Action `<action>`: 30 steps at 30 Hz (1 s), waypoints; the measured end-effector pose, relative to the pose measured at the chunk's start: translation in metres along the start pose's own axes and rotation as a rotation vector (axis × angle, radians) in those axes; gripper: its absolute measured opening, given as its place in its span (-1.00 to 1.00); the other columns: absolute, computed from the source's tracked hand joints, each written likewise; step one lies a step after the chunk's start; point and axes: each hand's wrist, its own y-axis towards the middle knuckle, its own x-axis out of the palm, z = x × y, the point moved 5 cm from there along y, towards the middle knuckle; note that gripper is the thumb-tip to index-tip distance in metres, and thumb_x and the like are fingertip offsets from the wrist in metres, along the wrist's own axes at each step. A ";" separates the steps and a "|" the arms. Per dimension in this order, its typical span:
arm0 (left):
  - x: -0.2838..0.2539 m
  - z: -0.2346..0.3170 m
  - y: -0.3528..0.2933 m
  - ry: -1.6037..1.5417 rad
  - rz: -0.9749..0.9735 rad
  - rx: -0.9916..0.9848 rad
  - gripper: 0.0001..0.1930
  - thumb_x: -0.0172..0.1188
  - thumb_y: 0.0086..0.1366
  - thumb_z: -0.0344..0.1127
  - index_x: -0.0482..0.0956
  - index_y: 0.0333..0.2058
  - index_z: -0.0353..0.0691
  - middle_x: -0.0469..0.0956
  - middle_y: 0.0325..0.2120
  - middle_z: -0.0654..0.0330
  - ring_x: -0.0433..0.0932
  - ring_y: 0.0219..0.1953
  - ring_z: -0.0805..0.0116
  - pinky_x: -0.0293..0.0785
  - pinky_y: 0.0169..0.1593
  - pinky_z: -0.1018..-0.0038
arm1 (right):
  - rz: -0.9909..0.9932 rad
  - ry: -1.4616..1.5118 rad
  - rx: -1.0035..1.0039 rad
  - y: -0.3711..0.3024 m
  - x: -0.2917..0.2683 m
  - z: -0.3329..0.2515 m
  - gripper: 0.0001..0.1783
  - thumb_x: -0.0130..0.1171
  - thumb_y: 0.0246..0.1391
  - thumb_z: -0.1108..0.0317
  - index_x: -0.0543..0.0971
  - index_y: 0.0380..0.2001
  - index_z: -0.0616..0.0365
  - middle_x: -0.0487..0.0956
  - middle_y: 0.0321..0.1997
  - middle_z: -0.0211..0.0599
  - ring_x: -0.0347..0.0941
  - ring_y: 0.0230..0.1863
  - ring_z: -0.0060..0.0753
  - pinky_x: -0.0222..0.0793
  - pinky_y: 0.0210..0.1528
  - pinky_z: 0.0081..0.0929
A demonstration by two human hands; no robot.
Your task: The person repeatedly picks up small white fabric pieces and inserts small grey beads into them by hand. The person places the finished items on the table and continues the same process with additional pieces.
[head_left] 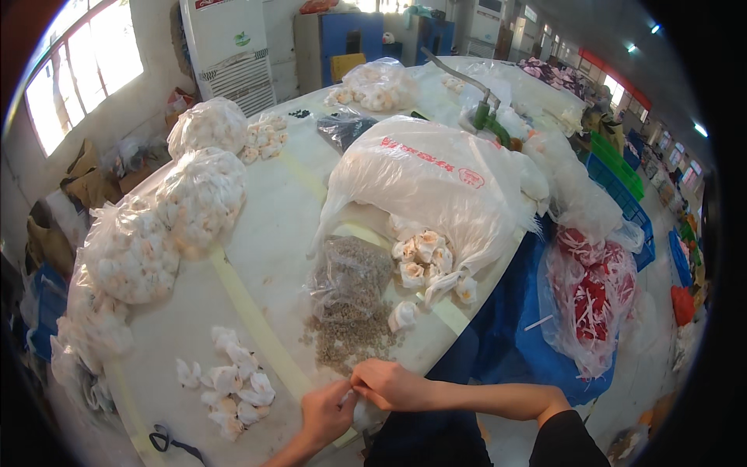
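Observation:
At the table's near edge my left hand (pixel 327 410) and my right hand (pixel 389 384) meet, fingertips pinched together. Something small and whitish shows just under the fingers, too covered to name. Directly beyond them lies a loose heap of small grey-brown pieces (pixel 350 342), spilling from a clear plastic bag (pixel 352 272) of the same pieces. Left of my hands is a loose group of small white cloth-like pieces (pixel 231 381). Similar white pieces with orange-brown marks (pixel 424 257) sit at the mouth of a large white plastic bag (pixel 424 167).
Stuffed clear bags (pixel 128 253) line the table's left side. A black looped cord (pixel 173 444) lies near the front left. At right are a clear bag of red and white material (pixel 587 303) and blue crates (pixel 615 191). A metal tool with a green base (pixel 486 117) stands farther back.

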 end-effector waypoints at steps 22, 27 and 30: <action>-0.042 0.008 0.002 -0.370 0.174 -0.042 -0.70 0.23 0.29 -0.61 0.70 -0.01 -0.37 0.72 -0.12 0.06 0.65 -0.11 0.33 0.52 0.06 0.44 | 0.203 -0.382 0.063 -0.042 -0.008 -0.011 -0.87 0.41 0.06 0.36 0.66 -0.32 0.09 0.61 -0.39 -0.32 0.56 -0.37 -0.11 0.46 -0.33 -0.26; -0.037 0.014 0.006 -0.632 0.180 -0.001 -0.71 0.23 0.30 -0.63 0.66 0.00 -0.41 0.60 0.06 0.02 0.54 0.13 0.26 0.41 0.24 0.39 | 0.324 -0.561 0.020 -0.022 -0.002 -0.002 -0.87 0.41 0.02 0.36 0.62 -0.39 0.04 0.52 -0.43 -0.37 0.48 -0.35 -0.23 0.36 -0.28 -0.29; -0.035 0.004 0.006 -0.626 0.144 -0.026 -0.73 0.23 0.31 -0.63 0.65 -0.02 -0.41 0.55 0.07 0.03 0.50 0.17 0.28 0.38 0.26 0.40 | 0.397 -0.481 0.027 -0.008 -0.003 0.001 -0.87 0.39 0.08 0.36 0.62 -0.34 0.09 0.53 -0.42 -0.34 0.49 -0.37 -0.21 0.39 -0.30 -0.28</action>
